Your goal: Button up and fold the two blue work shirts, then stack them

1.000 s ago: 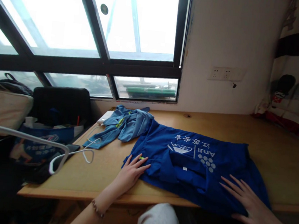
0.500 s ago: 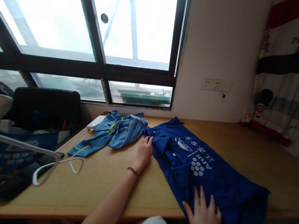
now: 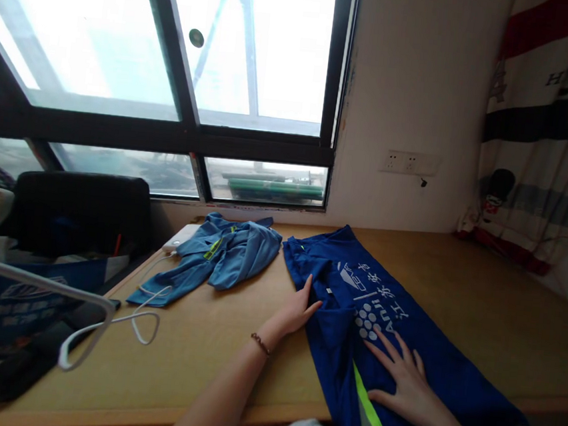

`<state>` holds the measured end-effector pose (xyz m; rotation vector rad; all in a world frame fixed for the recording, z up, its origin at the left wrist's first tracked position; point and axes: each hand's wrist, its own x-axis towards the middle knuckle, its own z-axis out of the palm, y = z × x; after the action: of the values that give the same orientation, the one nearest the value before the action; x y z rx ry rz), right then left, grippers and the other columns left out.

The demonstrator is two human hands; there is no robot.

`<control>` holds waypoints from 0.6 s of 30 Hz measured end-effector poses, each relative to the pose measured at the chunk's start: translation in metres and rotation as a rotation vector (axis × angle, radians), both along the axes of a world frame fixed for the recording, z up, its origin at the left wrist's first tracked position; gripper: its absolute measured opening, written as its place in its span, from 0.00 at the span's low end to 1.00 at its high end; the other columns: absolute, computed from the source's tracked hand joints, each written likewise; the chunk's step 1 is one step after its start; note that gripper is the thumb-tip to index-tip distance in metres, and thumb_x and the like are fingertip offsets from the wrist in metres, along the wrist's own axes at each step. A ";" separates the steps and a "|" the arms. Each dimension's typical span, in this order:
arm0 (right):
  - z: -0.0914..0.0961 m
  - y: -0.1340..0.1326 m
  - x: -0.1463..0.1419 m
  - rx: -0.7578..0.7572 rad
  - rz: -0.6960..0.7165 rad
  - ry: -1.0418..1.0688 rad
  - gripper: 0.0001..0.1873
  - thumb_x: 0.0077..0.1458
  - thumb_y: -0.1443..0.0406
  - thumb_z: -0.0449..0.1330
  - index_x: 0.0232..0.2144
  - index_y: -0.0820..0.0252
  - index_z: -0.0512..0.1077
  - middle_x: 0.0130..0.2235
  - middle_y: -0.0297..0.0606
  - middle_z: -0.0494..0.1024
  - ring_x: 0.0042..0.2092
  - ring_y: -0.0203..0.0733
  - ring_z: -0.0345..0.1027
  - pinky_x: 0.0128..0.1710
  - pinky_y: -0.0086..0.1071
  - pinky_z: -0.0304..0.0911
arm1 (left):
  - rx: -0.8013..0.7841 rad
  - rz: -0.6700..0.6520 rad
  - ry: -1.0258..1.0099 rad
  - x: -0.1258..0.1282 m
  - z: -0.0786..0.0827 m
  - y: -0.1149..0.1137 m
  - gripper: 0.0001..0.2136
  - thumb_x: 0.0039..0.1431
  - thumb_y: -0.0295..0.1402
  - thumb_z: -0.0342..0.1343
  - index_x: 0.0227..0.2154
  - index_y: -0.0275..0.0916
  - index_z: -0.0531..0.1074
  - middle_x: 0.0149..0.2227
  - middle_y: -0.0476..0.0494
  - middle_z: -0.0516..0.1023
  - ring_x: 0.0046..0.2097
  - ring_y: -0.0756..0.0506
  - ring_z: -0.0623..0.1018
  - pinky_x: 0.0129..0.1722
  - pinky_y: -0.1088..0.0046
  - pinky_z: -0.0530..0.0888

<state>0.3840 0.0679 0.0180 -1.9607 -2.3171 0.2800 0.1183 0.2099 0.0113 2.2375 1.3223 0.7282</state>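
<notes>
A dark blue garment point(image 3: 432, 348) with white printed lettering lies partly folded across the table and hangs over its front edge. A yellow-green and grey reflective strip point(image 3: 368, 412) shows on it near that edge. My left hand point(image 3: 297, 308), a beaded bracelet at its wrist, rests at the garment's left edge with thumb and fingers apart. On the printed part lies my right hand point(image 3: 402, 372), flat with its fingers spread. Farther back to the left, a lighter blue garment point(image 3: 240, 252) with yellow-green trim sits crumpled, touched by neither hand.
The wooden table point(image 3: 189, 358) stands against the wall below a window. A white cable point(image 3: 140, 320) runs from a white box point(image 3: 180, 238) on the left. A black chair point(image 3: 80, 213) and a blue printed bag point(image 3: 19, 295) are beyond the left edge. A curtain point(image 3: 546, 144) hangs at right.
My left hand has come nearer along the garment's left edge. My right hand has moved farther in onto the print. The reflective strip has come into view, and the garment has shifted slightly.
</notes>
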 end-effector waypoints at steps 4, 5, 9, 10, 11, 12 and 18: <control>-0.025 -0.016 0.000 0.096 -0.164 -0.047 0.34 0.46 0.44 0.49 0.55 0.34 0.49 0.62 0.29 0.45 0.59 0.70 0.32 0.46 0.69 0.40 | 0.180 0.129 -0.043 0.022 -0.002 -0.014 0.28 0.59 0.41 0.41 0.58 0.31 0.45 0.57 0.28 0.55 0.57 0.39 0.60 0.52 0.60 0.62; -0.028 -0.019 0.000 0.111 -0.198 -0.059 0.33 0.46 0.43 0.48 0.55 0.34 0.49 0.62 0.29 0.44 0.58 0.72 0.33 0.45 0.70 0.41 | 0.228 0.160 -0.059 0.027 0.001 -0.020 0.26 0.59 0.40 0.40 0.57 0.31 0.46 0.59 0.27 0.51 0.59 0.39 0.56 0.53 0.58 0.60; -0.034 -0.020 0.006 0.128 -0.301 -0.090 0.34 0.45 0.40 0.45 0.55 0.33 0.49 0.62 0.31 0.44 0.57 0.74 0.36 0.42 0.70 0.44 | 0.466 -0.154 0.013 0.043 0.018 -0.051 0.24 0.59 0.41 0.41 0.57 0.37 0.51 0.61 0.34 0.45 0.61 0.38 0.47 0.57 0.52 0.51; -0.035 -0.017 0.010 0.130 -0.324 -0.096 0.35 0.44 0.40 0.45 0.55 0.33 0.50 0.62 0.32 0.44 0.57 0.75 0.36 0.41 0.70 0.44 | 0.521 -0.340 0.069 0.046 0.022 -0.058 0.24 0.58 0.42 0.41 0.56 0.39 0.52 0.61 0.37 0.48 0.61 0.39 0.47 0.57 0.53 0.49; -0.037 -0.014 0.013 0.133 -0.348 -0.103 0.35 0.44 0.39 0.44 0.55 0.33 0.50 0.62 0.33 0.45 0.57 0.75 0.37 0.40 0.71 0.44 | 0.560 -0.525 0.128 0.049 0.025 -0.065 0.24 0.58 0.43 0.41 0.56 0.42 0.54 0.60 0.40 0.51 0.61 0.40 0.48 0.58 0.54 0.47; -0.039 -0.011 0.018 0.139 -0.374 -0.107 0.35 0.43 0.39 0.44 0.55 0.34 0.51 0.62 0.34 0.45 0.56 0.76 0.39 0.39 0.71 0.44 | 0.581 -0.684 0.182 0.052 0.027 -0.070 0.23 0.58 0.44 0.40 0.55 0.43 0.55 0.59 0.42 0.54 0.61 0.41 0.50 0.58 0.55 0.45; -0.038 0.000 0.048 0.213 -0.354 -0.059 0.33 0.42 0.42 0.47 0.53 0.33 0.54 0.60 0.33 0.50 0.56 0.71 0.44 0.41 0.70 0.45 | 0.504 -0.847 0.280 0.065 0.029 -0.083 0.23 0.57 0.47 0.42 0.54 0.45 0.58 0.58 0.49 0.57 0.61 0.43 0.51 0.59 0.56 0.43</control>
<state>0.4321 0.0676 -0.0203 -2.2356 -1.8867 -0.0516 0.1831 0.1264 0.0399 3.0260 0.1676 0.4519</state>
